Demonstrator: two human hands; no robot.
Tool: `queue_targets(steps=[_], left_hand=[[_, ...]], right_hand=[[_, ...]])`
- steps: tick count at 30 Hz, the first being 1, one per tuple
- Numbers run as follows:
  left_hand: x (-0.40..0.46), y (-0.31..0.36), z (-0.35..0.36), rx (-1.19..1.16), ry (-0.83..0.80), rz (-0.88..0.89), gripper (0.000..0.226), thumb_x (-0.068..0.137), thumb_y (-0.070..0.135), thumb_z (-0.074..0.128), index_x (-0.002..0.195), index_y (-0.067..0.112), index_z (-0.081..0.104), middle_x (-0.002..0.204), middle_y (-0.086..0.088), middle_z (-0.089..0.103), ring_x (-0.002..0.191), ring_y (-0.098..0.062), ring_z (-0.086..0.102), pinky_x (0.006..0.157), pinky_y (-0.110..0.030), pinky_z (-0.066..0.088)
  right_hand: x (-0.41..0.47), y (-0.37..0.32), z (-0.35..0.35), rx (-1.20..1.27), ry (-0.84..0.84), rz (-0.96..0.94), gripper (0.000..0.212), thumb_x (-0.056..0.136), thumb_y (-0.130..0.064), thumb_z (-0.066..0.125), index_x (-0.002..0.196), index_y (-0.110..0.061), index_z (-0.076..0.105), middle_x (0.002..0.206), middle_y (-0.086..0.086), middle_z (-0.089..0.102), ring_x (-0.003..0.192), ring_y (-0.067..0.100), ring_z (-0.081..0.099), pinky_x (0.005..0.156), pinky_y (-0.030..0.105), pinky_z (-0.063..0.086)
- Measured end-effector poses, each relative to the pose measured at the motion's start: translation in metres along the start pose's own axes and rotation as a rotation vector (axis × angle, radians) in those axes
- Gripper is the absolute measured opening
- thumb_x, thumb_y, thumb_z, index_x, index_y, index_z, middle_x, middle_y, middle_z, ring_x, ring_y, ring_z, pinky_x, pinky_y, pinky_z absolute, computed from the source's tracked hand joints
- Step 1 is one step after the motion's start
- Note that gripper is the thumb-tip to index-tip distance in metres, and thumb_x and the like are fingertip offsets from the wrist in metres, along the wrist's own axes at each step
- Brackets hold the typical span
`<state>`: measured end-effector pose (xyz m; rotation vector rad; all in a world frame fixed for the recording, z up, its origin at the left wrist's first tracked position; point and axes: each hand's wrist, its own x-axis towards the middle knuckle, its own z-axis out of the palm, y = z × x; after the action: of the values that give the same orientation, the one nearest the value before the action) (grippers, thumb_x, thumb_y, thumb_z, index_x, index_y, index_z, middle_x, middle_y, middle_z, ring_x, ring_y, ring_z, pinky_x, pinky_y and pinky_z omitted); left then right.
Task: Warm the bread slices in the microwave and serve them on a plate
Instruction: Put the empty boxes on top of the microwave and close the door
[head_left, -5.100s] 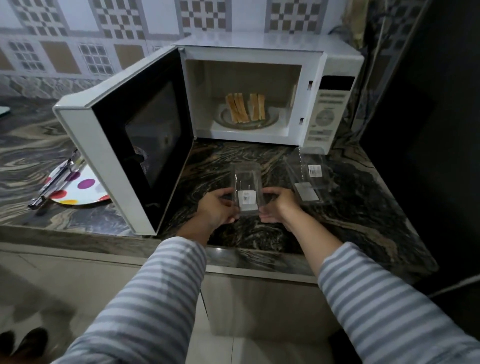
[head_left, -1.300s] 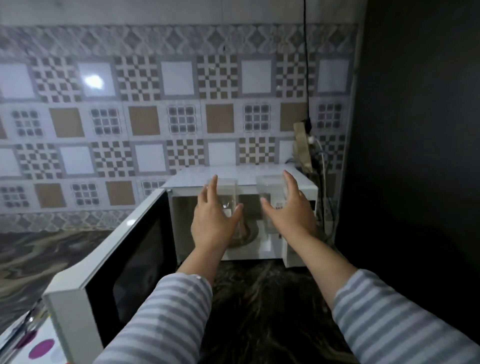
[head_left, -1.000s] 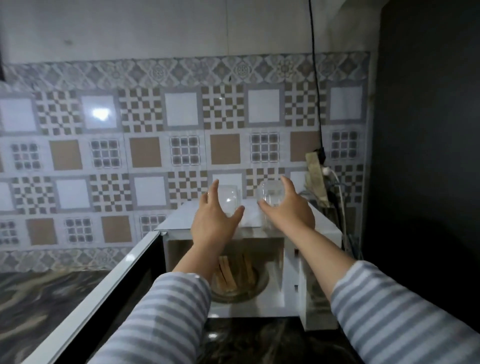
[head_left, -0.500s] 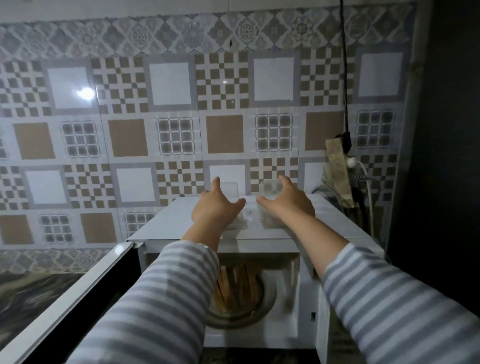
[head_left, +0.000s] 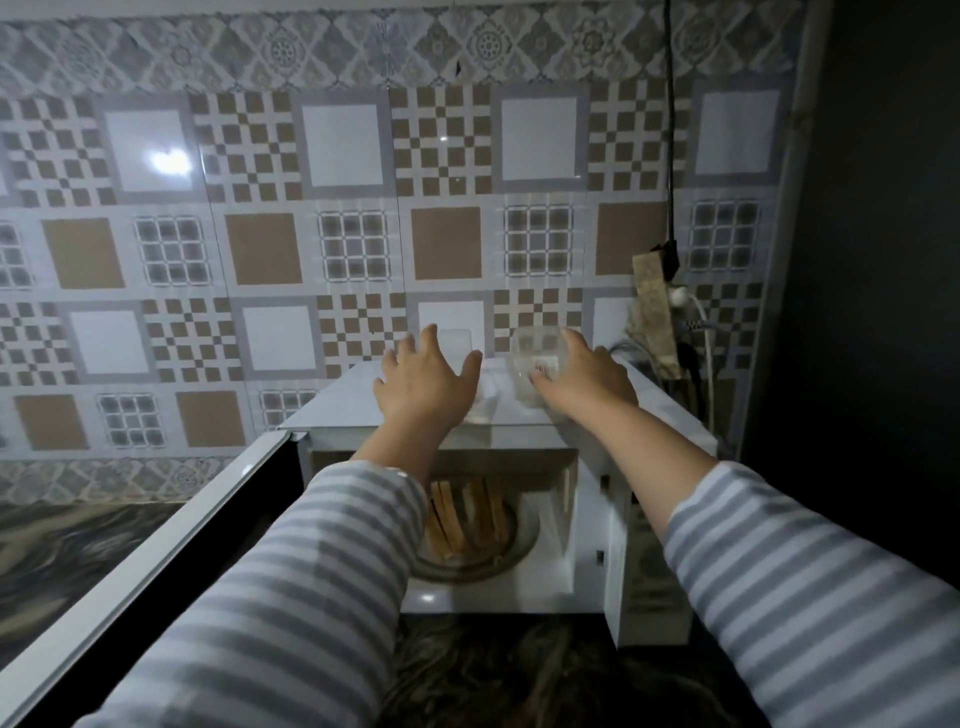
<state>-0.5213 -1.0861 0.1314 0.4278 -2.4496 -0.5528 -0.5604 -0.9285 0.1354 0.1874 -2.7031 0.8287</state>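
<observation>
Bread slices (head_left: 462, 514) sit in the open microwave (head_left: 592, 499), unheated I judge. Left hand (head_left: 423, 387) and right hand (head_left: 584, 382), fingers spread, steady clear containers (head_left: 537, 364) on top.

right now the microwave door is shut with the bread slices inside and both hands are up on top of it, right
Not quite: the head view shows the microwave door swung open. The bread slices are inside, and the left hand and right hand are on top of the microwave.
</observation>
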Motion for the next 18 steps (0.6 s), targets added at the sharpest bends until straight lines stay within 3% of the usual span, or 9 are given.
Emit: queue_targets(steps=[3,6,14,18], left_hand=[[-0.042,-0.002,-0.015,0.015,0.01,0.054,0.066,0.093,0.056,0.039,0.149,0.025,0.021,0.16,-0.004,0.012,0.147,-0.028,0.003,0.117,-0.053,0.015],[-0.093,-0.008,-0.023,-0.007,0.006,0.086,0.061,0.092,0.051,0.043,0.146,0.025,0.028,0.159,-0.003,0.017,0.147,-0.026,0.006,0.117,-0.052,0.016],[-0.248,-0.046,-0.006,-0.01,-0.267,-0.007,0.06,0.09,0.048,0.049,0.142,0.022,0.035,0.157,-0.002,0.019,0.146,-0.025,0.008,0.116,-0.049,0.019],[-0.32,-0.062,-0.005,0.056,-0.31,-0.066,0.059,0.089,0.048,0.051,0.14,0.023,0.037,0.153,-0.002,0.029,0.144,-0.023,0.016,0.115,-0.045,0.022]], right_hand=[[-0.047,0.008,-0.008,-0.087,0.011,-0.014,0.059,0.092,-0.045,0.05,0.145,-0.03,0.026,0.148,0.015,0.029,0.13,0.038,0.035,0.103,0.048,0.039],[-0.099,0.018,-0.013,-0.129,-0.038,-0.006,0.054,0.092,-0.044,0.049,0.141,-0.027,0.034,0.144,0.013,0.032,0.128,0.037,0.036,0.103,0.049,0.039],[-0.243,0.07,0.018,-0.177,-0.269,0.042,0.053,0.092,-0.048,0.048,0.141,-0.031,0.036,0.151,0.009,0.027,0.133,0.035,0.034,0.103,0.047,0.04],[-0.31,0.09,0.035,-0.192,-0.37,0.077,0.052,0.093,-0.047,0.049,0.142,-0.031,0.038,0.155,0.009,0.022,0.139,0.033,0.027,0.11,0.046,0.032]])
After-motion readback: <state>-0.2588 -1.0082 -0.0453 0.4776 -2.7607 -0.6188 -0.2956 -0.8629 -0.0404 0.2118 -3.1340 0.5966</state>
